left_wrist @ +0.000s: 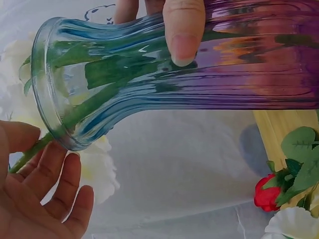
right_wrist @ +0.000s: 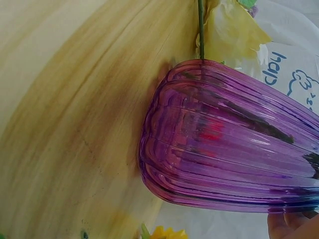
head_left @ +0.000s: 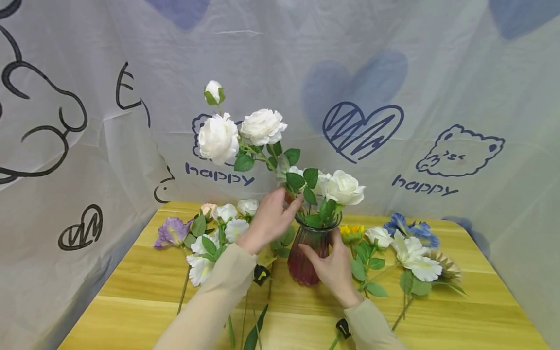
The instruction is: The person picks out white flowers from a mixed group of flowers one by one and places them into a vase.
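Note:
A ribbed glass vase [head_left: 308, 253], blue at the mouth and purple-pink below, stands on the table. My right hand [head_left: 333, 266] grips it from the right, its thumb [left_wrist: 184, 37] on the glass in the left wrist view. At the rim, my left hand [head_left: 272, 216] pinches a green stem [left_wrist: 31, 152] that runs down into the vase. Above this hand, a branch with white blooms [head_left: 218, 138] and a bud [head_left: 213, 92] leans left. An open white rose [head_left: 345, 187] and green leaves rise from the mouth. Stems show through the purple base [right_wrist: 214, 134] in the right wrist view.
On the wooden table [head_left: 288, 323], purple [head_left: 172, 232] and white flowers lie left of the vase. To its right are a yellow flower [head_left: 352, 232], white flowers [head_left: 417, 257] and blue petals [head_left: 411, 231]. A black clip-like piece [head_left: 261, 274] lies near the left sleeve. A printed curtain [head_left: 284, 63] hangs behind.

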`<state>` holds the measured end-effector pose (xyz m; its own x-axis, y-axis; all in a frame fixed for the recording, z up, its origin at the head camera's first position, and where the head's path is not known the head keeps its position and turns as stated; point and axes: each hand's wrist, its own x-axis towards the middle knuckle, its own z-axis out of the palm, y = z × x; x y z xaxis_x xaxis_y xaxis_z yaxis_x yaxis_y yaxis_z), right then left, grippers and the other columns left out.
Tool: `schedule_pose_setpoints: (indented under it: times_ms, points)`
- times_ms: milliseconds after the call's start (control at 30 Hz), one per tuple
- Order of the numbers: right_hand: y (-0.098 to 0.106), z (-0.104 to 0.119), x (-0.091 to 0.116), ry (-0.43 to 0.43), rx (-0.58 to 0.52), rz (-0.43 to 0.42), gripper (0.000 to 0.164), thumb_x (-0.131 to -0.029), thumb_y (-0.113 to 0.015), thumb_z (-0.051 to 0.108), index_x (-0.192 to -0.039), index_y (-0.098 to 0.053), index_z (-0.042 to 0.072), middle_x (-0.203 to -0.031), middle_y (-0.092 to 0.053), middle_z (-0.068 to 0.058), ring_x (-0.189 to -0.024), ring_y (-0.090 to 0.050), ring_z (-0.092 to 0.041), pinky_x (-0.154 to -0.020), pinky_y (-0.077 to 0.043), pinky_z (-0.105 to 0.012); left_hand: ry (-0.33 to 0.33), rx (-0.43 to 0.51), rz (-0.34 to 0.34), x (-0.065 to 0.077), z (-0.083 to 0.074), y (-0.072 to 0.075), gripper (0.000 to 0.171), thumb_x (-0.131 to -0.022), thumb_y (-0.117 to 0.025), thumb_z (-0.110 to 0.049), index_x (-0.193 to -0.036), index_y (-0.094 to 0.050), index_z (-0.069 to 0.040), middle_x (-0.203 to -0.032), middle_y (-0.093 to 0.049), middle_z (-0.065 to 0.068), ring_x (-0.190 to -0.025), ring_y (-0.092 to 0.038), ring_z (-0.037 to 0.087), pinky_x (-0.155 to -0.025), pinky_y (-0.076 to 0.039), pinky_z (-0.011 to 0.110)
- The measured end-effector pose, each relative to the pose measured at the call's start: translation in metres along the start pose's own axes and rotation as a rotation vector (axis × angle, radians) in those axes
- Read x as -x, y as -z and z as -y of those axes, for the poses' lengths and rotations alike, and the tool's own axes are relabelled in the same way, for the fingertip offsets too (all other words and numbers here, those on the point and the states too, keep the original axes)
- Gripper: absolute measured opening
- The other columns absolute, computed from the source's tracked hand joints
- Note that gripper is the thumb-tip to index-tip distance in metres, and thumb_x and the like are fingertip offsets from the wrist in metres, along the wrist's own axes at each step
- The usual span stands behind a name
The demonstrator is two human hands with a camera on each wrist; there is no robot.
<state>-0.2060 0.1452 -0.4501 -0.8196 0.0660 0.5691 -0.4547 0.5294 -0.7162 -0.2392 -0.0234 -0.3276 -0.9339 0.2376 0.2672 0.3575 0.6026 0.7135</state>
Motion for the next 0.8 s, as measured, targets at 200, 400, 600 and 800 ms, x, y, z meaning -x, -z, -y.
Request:
schedule_pose_setpoints:
  times_ms: [200,400,600,800]
  points:
    - [0.000,0.000,-0.001,0.005,-0.002,-0.008,0.069,-0.080,-0.087,0.023,-0.135,-0.049,0.007,-0.127,-0.070,-0.017,-0.115,-0.069,-0.031,-0.092,-0.058,-0.049,-0.028,-0.041,0.036,-0.003,0.000,0.004,0.026,-0.103,-0.054,-0.028,-0.101,-0.061,-0.003,-0.094,-0.065,0.012,-0.077,-0.060,0.022,-0.067,-0.053,0.033]
    - [0.000,0.000,-0.001,0.014,-0.007,-0.009,0.069,-0.080,-0.087,0.023,-0.135,-0.049,0.007,-0.127,-0.070,-0.017,-0.115,-0.069,-0.030,-0.091,-0.058,-0.049,-0.023,-0.048,0.094,-0.005,-0.002,0.009,0.021,-0.103,-0.056,-0.024,-0.099,-0.055,-0.003,-0.085,-0.054,0.009,-0.070,-0.051,0.021,-0.060,-0.045,0.030]
    - [-0.001,-0.002,0.000,0.023,-0.006,-0.014,0.070,-0.080,-0.086,0.022,-0.136,-0.049,0.007,-0.128,-0.069,-0.016,-0.115,-0.069,-0.030,-0.091,-0.058,-0.049,-0.053,-0.078,0.134,-0.010,-0.007,0.016,0.017,-0.100,-0.060,-0.018,-0.102,-0.055,-0.001,-0.089,-0.058,0.011,-0.073,-0.055,0.022,-0.062,-0.049,0.030]
    - [-0.001,-0.001,0.000,0.008,-0.010,-0.011,0.069,-0.080,-0.087,0.023,-0.136,-0.049,0.008,-0.127,-0.070,-0.016,-0.115,-0.069,-0.030,-0.091,-0.058,-0.049,-0.095,-0.190,0.221,-0.019,-0.014,0.020,0.012,-0.095,-0.063,-0.012,-0.097,-0.058,-0.002,-0.087,-0.060,0.010,-0.072,-0.055,0.021,-0.063,-0.050,0.031]
